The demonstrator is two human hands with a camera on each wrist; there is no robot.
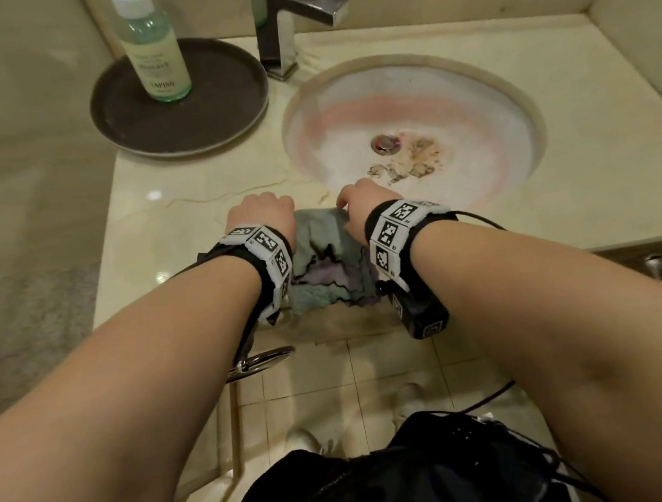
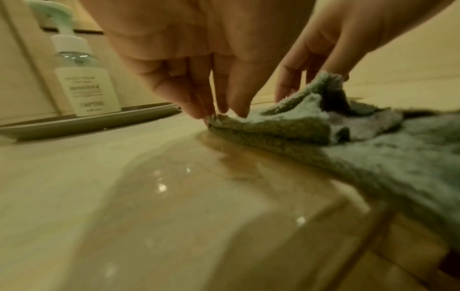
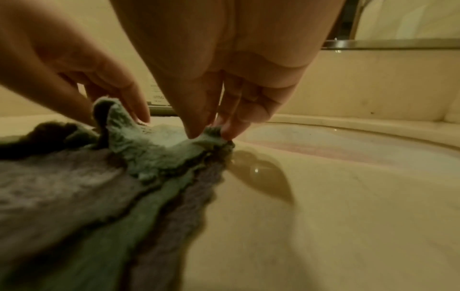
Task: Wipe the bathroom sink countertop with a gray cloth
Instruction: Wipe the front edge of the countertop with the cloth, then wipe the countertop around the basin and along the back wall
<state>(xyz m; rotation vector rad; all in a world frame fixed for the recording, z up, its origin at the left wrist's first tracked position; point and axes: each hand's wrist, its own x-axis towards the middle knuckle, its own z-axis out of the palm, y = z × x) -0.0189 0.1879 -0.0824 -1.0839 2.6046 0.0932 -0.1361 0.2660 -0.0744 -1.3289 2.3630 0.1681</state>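
Observation:
A crumpled gray cloth lies on the beige stone countertop at its front edge, just before the sink. My left hand pinches the cloth's far left corner with its fingertips. My right hand pinches the far right corner between thumb and fingers. In the left wrist view the cloth spreads to the right, and the right hand shows behind it. In the right wrist view the cloth trails toward the camera and the left hand shows at left.
The oval sink holds pink stains and brown debris near the drain. A chrome faucet stands behind it. A dark round tray at the back left carries a green bottle. Walls enclose the counter at back and right.

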